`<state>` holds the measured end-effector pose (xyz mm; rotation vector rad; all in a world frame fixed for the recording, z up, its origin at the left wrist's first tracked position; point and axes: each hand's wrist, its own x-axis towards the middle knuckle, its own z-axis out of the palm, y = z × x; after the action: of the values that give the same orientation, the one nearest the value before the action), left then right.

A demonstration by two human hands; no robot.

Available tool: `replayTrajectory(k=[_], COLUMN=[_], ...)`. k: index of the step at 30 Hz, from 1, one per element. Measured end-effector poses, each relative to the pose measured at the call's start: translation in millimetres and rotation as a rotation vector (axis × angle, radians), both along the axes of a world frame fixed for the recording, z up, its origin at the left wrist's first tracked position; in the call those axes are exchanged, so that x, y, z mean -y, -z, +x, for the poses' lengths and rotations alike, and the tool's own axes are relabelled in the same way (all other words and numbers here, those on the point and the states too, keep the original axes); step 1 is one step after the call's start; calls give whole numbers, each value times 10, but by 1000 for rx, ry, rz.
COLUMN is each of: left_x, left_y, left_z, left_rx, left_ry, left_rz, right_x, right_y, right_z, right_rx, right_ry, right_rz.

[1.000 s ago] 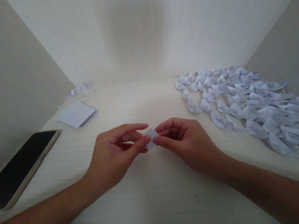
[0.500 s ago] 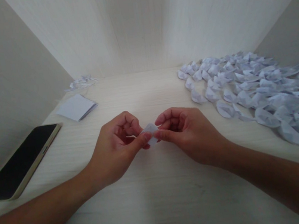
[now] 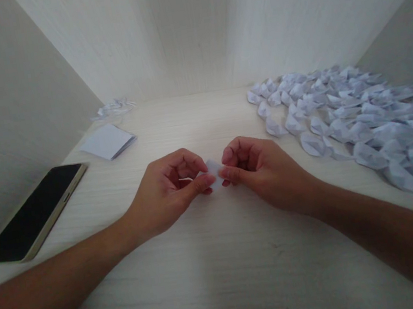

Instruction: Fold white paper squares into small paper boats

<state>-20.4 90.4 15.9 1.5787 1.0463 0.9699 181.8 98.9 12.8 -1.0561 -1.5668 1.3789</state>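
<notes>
Between my two hands, near the middle of the view, is a small piece of folded white paper [image 3: 214, 169], its upper corner pointing away from me. My left hand [image 3: 174, 183] pinches its left side between thumb and fingers. On the opposite side my right hand [image 3: 258, 170] grips the other edge, thumb on top. The fingertips cover both sides of the paper, so only its middle shows. Its exact folded form is too small to make out.
Many folded paper boats [image 3: 344, 111] spread over the right of the pale table [image 3: 195, 281]. At the left lie a stack of white paper sheets [image 3: 108, 141], a heap of thin paper scraps [image 3: 115, 107] and a phone [image 3: 35, 213]. Walls close off the back and sides.
Both hands have shifted slightly right and up in view with the folded paper between them. The whole scene has moved a little as the camera tilted.
</notes>
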Motion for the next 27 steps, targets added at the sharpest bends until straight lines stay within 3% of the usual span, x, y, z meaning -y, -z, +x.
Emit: replayTrajectory(k=[7, 14, 17, 24, 27], left_x=[-22, 13, 29, 8, -5], left_y=[50, 67, 58, 19, 22], left_z=[-7, -6, -9, -17, -22], left_rx=[46, 86, 45, -113, -113], left_ry=[-38, -82, -95, -124, -111], left_rz=[-3, 6, 89, 450, 484], right_x=[-9, 41, 55, 88, 92], right_y=[46, 16, -21, -29, -19], right_z=[26, 47, 44, 10, 6], right_rx=[-26, 131, 173, 220, 225], right_ry=[9, 62, 91, 125, 129], right_rz=[139, 346, 405, 551, 574])
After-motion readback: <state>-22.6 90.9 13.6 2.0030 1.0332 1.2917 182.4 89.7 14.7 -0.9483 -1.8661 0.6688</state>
